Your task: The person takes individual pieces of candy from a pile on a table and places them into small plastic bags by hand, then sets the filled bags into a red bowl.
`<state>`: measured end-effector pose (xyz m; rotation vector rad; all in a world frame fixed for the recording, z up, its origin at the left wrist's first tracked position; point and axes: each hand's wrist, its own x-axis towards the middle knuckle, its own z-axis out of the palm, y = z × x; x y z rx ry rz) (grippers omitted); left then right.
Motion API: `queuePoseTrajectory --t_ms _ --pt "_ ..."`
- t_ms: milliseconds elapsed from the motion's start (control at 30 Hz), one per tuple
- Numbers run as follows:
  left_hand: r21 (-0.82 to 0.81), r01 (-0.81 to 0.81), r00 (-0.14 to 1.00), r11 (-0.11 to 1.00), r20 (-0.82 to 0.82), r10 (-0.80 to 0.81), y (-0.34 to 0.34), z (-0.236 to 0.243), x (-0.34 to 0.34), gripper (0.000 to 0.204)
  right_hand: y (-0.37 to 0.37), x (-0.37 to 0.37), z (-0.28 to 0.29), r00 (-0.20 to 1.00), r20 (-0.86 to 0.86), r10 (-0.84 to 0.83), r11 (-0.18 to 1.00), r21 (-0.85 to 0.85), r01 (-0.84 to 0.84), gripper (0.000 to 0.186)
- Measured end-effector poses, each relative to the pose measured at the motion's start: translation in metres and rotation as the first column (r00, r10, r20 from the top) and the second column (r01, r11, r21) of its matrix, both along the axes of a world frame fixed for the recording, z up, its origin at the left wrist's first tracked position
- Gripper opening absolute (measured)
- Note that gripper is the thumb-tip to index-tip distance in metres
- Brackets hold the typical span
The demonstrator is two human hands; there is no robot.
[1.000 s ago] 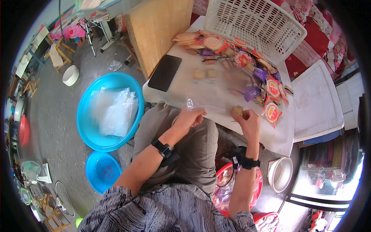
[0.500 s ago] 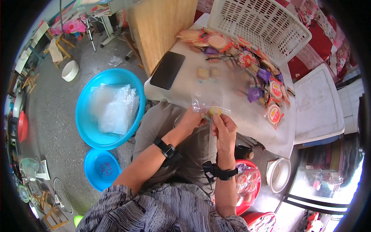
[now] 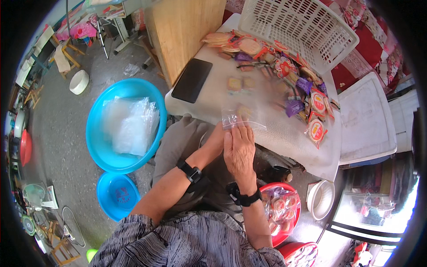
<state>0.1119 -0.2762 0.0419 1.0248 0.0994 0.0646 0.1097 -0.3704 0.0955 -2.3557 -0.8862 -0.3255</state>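
Note:
A clear zip bag [image 3: 230,117] is held at the table's near edge, its mouth toward me. My left hand [image 3: 217,137] grips the bag's left side, its fingers mostly hidden behind the bag and my other hand. My right hand [image 3: 240,151] lies back upward, with straight fingers reaching into the mouth of the bag. A small yellowish packet [image 3: 243,110] shows blurred inside, at the fingertips. Beyond the bag, two small square yellow packs [image 3: 234,83] lie on the pale tabletop [image 3: 284,138], also blurred.
Wrapped snacks [image 3: 284,66] are heaped at the table's far right, before a white plastic basket [image 3: 302,31]. A black tablet-like slab [image 3: 192,81] lies at left. Beside my legs, a blue basin [image 3: 95,133] holds clear bags, and a red basin [image 3: 297,213] holds filled bags.
My right hand has turned back upward, and its fingers have straightened from a pinch on the yellowish packet. The packet has moved deeper into the bag. My left hand has stayed in place.

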Motion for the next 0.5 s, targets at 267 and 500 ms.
queuePoseTrajectory --t_ms 267,500 --pt "0.15 0.212 0.926 0.966 -0.346 -0.15 0.012 0.014 0.0 0.024 -0.011 0.021 -0.003 0.991 0.117 -0.063 0.994 -0.082 0.072 0.038" --pt "0.357 -0.075 0.974 0.931 0.228 -0.009 0.006 -0.008 0.0 0.029 0.003 0.03 -0.01 0.991 0.129 -0.029 0.977 -0.208 0.055 0.056"
